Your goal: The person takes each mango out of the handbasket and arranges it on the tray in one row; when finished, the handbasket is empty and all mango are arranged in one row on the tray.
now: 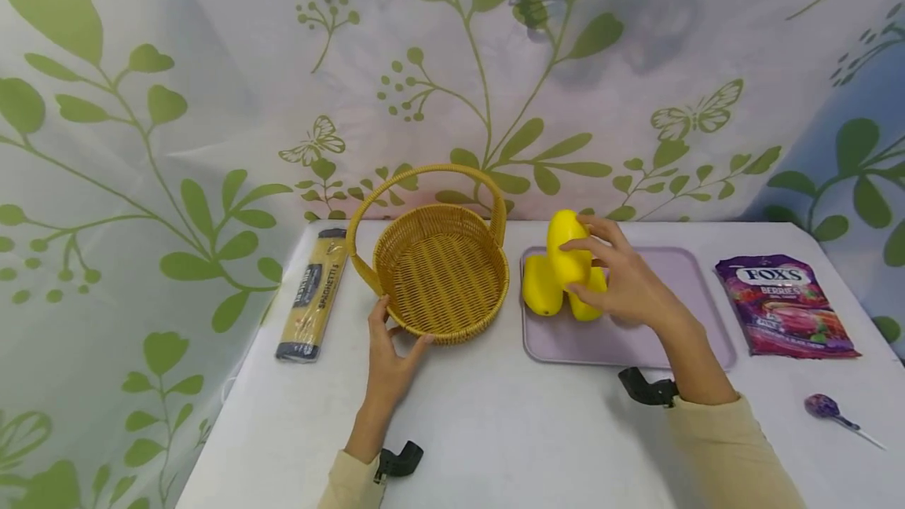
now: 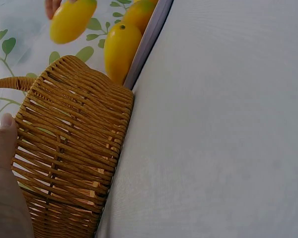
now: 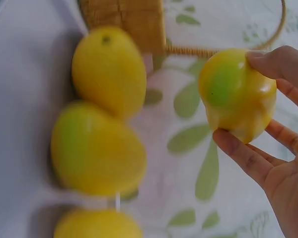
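Observation:
My right hand (image 1: 622, 281) grips a yellow mango (image 1: 568, 248) between thumb and fingers, raised above a lilac tray (image 1: 657, 344). In the right wrist view, this held mango (image 3: 236, 94) shows a green patch. Several more mangoes (image 1: 543, 287) lie on the tray beneath and beside it; the held one partly hides them in the head view. My left hand (image 1: 390, 364) holds the near left side of a round wicker basket (image 1: 445, 281) with an arched handle. Its thumb (image 2: 2, 141) touches the woven wall in the left wrist view. Nothing lies inside the basket.
A pack of spaghetti (image 1: 311, 297) lies left of the basket. Right of the tray are a Fox's Berries candy bag (image 1: 786, 306) and a wrapped lollipop (image 1: 823, 407). Behind the white table (image 1: 495, 446) hangs a leaf-patterned curtain (image 1: 233, 100).

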Tool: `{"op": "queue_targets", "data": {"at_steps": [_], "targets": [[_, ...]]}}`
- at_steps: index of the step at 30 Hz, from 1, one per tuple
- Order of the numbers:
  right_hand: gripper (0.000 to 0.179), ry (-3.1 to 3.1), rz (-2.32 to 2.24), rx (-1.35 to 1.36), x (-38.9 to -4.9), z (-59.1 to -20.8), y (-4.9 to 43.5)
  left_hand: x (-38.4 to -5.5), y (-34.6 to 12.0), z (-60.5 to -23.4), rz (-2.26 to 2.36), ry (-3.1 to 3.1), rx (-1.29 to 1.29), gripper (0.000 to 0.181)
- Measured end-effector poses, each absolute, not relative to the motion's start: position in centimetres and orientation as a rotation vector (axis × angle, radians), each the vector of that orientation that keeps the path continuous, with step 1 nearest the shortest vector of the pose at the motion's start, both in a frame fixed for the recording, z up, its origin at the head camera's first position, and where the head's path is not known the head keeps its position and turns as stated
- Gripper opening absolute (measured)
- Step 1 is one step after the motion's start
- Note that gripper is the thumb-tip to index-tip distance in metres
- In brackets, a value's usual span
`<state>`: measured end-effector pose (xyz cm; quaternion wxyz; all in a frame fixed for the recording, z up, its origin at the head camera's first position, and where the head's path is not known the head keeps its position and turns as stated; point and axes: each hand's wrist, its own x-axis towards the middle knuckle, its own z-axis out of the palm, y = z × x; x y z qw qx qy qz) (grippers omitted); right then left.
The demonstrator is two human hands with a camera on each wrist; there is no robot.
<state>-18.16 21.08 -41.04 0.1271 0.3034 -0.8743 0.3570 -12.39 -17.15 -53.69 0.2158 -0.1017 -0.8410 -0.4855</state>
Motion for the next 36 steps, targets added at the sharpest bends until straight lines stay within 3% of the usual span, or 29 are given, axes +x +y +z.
{"op": "queue_targets", "data": {"at_steps": [16,36], "targets": [[0.056,-2.703,0.942,0.543,-16.4,-42.1,30.8,-12.3,-17.2,-53.6,-1.378,-2.342,-0.264,0.093],[0.052,-3.055,0.918,0.368,-16.2,-45.6,34.5,-12.3,-17.1,-53.4,-1.369,-2.325,-0.289,0.094]]}}
